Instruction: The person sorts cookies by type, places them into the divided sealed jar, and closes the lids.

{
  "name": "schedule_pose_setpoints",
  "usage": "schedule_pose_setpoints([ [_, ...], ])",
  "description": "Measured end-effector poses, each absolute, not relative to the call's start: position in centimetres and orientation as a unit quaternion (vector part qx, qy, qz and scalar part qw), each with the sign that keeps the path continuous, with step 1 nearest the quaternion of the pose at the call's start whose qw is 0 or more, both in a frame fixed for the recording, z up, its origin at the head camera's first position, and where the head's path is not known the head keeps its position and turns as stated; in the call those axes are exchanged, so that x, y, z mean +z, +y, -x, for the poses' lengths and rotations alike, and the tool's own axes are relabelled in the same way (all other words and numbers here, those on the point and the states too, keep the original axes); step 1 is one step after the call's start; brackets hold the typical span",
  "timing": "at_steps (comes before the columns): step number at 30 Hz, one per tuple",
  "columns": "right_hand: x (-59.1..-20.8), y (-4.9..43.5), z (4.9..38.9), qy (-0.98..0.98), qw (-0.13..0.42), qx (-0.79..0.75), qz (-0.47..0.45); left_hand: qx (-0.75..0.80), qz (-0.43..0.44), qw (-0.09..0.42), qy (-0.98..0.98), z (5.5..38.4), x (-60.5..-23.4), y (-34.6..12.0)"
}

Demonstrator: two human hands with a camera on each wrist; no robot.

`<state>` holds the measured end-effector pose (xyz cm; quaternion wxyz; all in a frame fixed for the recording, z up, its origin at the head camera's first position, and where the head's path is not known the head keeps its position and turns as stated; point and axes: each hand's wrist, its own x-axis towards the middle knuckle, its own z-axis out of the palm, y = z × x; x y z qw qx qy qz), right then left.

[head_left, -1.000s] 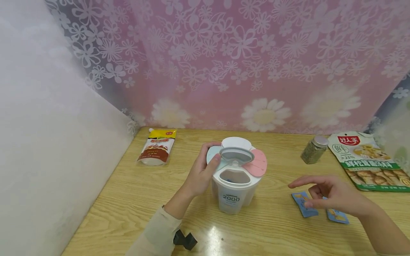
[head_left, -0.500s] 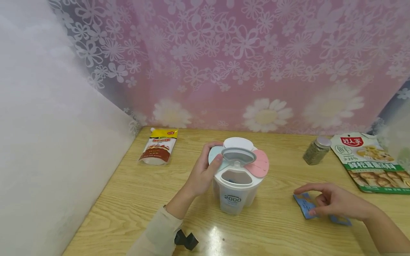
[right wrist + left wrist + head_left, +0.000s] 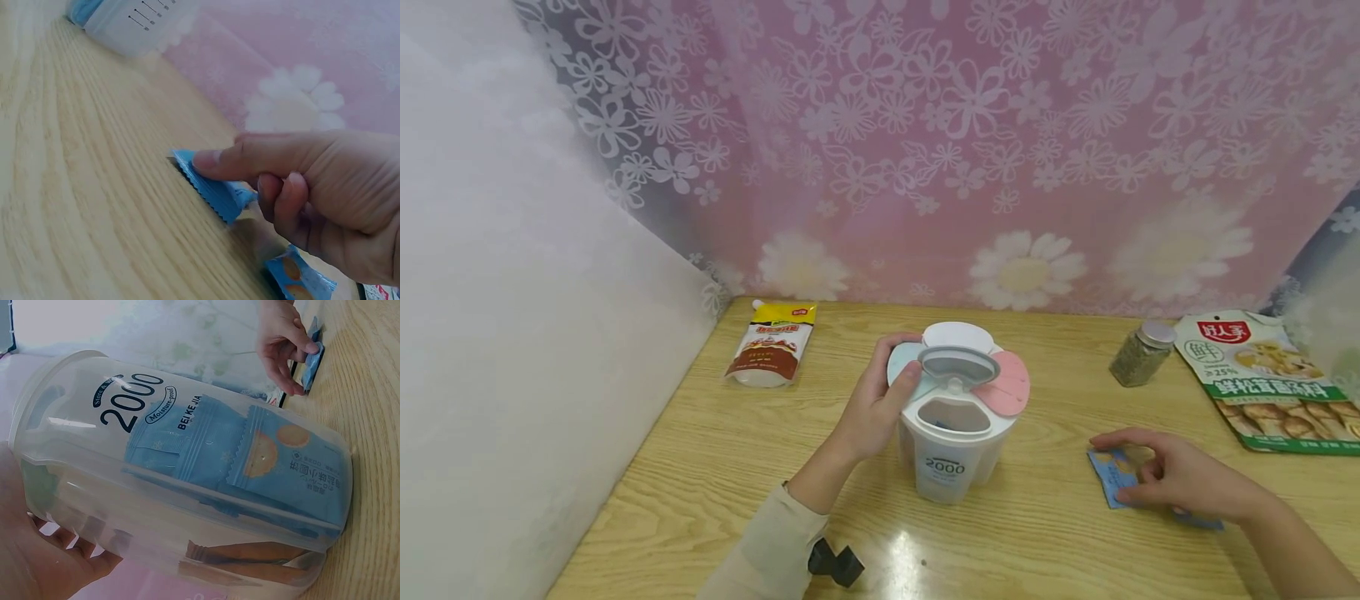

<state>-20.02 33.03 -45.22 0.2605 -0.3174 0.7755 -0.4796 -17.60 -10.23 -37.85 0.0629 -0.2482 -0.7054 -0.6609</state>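
A clear plastic storage canister [image 3: 945, 475] with a white, blue and pink sectioned lid stands mid-table, its front flap [image 3: 958, 364] raised. My left hand [image 3: 872, 404] grips the canister's left side, thumb on the blue lid section. Through the wall, the left wrist view shows blue biscuit packets [image 3: 284, 469] and brown-wrapped pieces [image 3: 250, 553] in separate compartments. To the right, my right hand [image 3: 1187, 479] pinches a blue biscuit packet [image 3: 1112, 475] between thumb and index finger, its other fingers curled. A second blue packet [image 3: 300, 278] lies beside that hand, mostly hidden in the head view.
At the back left lies a yellow, white and brown spouted pouch [image 3: 772, 342]. A small lidded jar of dried herbs [image 3: 1141, 354] and a large green-and-white mushroom soup pouch [image 3: 1262, 379] are at the back right. A black object [image 3: 837, 564] sits by my left sleeve.
My right hand has come down onto the nearer-left packet, its thumb and index finger now closing over its edges. The left hand and canister stay put, apart from a slight view shift.
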Motion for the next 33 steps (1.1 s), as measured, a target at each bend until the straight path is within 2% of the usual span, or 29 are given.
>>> schedule_pose_setpoints([
  [6,-45.6,32.6,20.1,0.803,0.232,-0.463,0.294,-0.658,0.248,0.067,-0.708,17.7,-37.9,-10.3],
  [14,-45.5,32.0,20.2,0.833,0.256,-0.443,0.210,-0.659,0.246,0.068,-0.708,17.7,-37.8,-10.2],
  [23,-44.5,31.7,20.1,0.805,0.238,-0.470,0.273,-0.658,0.247,0.068,-0.708,17.6,-37.8,-10.2],
  [33,-42.1,31.1,19.2,0.826,0.176,-0.468,0.258,-0.660,0.250,0.070,-0.706,17.7,-37.9,-10.2],
])
